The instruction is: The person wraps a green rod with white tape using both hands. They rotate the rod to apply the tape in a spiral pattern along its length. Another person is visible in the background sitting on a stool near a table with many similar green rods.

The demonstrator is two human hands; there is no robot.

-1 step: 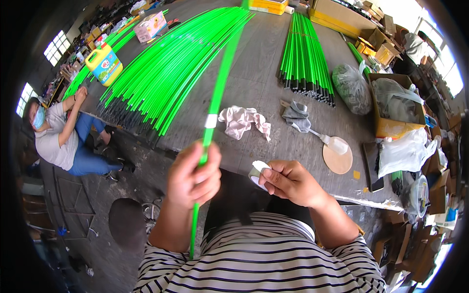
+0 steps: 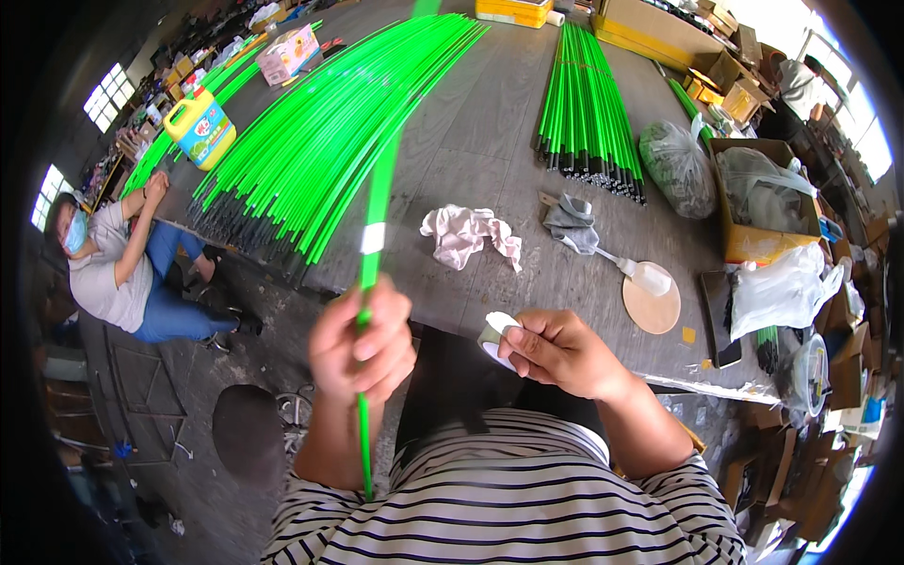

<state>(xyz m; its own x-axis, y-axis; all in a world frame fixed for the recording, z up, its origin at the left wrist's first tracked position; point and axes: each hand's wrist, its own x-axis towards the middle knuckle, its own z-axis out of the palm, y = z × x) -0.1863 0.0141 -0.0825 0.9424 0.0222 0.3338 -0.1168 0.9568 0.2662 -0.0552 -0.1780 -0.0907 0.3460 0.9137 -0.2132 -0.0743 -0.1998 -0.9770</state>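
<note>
Nearest us, our left hand [image 2: 363, 350] is closed in a full grip around a green rod [image 2: 377, 221] with a white band, which rises away over the desk [image 2: 471, 122], while our right hand [image 2: 563, 353] pinches a small white pad [image 2: 496, 336] between thumb and fingers just beside it. Farther out on the desk lie a pink rag [image 2: 469, 234], a grey glove [image 2: 571, 224], a round tan disc [image 2: 652, 303] and fanned piles of green rods [image 2: 320, 141]. A seated person [image 2: 118, 259] works at the far left.
</note>
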